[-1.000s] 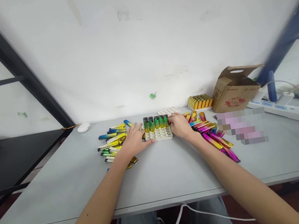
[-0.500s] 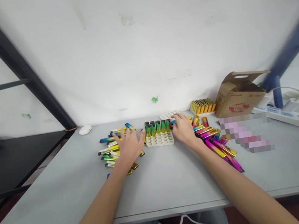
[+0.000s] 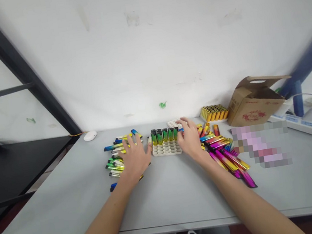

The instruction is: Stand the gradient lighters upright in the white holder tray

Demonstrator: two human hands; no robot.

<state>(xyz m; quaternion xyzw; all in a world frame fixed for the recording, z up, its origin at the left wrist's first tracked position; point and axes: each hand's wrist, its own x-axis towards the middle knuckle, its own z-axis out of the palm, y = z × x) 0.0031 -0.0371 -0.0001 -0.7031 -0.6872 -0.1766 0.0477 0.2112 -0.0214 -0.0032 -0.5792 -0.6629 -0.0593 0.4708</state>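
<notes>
A white tray (image 3: 167,152) with round holes sits mid-table, and several green-and-yellow lighters (image 3: 165,135) stand upright in its back rows. My left hand (image 3: 135,157) is spread over the right side of a pile of mixed metallic lighters (image 3: 115,164), its thumb close to the tray's left edge. Beside that thumb a small pale piece shows, partly covered. My right hand (image 3: 190,137) is beside the tray's right edge, its fingers bent and apart, with nothing visibly held. Right of it spreads another pile of magenta, yellow and orange lighters (image 3: 229,157).
Behind my right hand lies a second white tray (image 3: 173,123). Farther right stand a block of yellow lighters (image 3: 214,113), an open cardboard box (image 3: 251,106) and a white power strip (image 3: 306,124). A white rounded case (image 3: 90,136) rests at the back left.
The view has shifted slightly. My left hand has turned a little, its thumb still near the tray's left edge. My right hand has stayed beside the tray.
</notes>
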